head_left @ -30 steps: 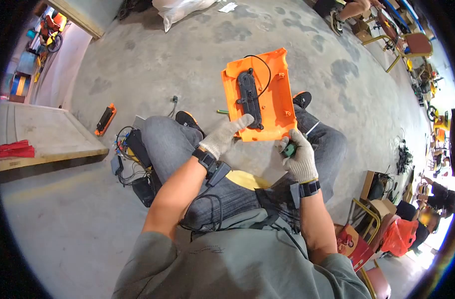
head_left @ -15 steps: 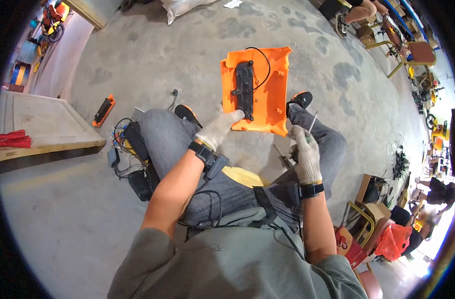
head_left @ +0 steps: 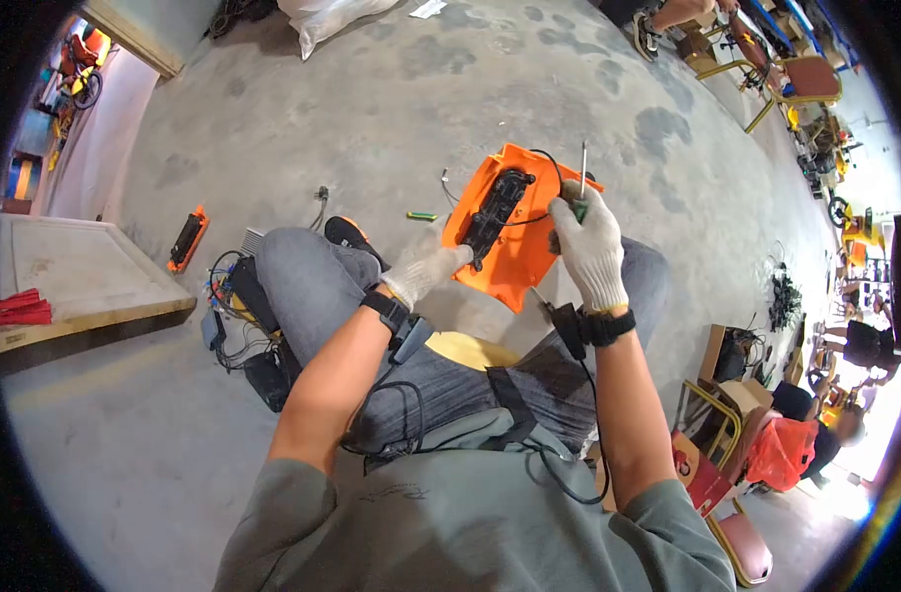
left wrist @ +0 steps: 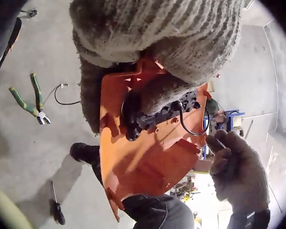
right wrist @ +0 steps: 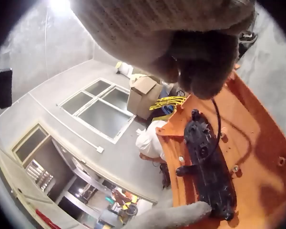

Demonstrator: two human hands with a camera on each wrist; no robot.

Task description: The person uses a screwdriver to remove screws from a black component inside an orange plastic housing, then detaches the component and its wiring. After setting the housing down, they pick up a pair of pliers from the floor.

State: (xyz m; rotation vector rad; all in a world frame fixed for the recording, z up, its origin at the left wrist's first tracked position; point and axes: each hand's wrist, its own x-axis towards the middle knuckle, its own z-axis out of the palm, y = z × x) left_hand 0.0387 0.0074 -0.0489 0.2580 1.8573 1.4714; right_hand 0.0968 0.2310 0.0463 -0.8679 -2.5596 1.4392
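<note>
My gloved left hand grips the near left edge of an orange plastic panel, its thumb lying on a long black module fixed to the panel's inner side. A thin black cable loops out of that module. In my gloved right hand is a screwdriver with a green handle, its metal shaft pointing up and away from me. The right fingertips are right at the cable, over the panel's right side. The panel is tilted above the floor between my legs.
Green-handled pliers and another screwdriver lie on the floor. A black-and-orange part is farther left, near a low wooden platform. Cables and black boxes sit beside my left leg. Chairs stand at right.
The panel has come lower and turned clockwise, its far end swinging right. My right hand has risen from below the panel to its right side, still holding the screwdriver.
</note>
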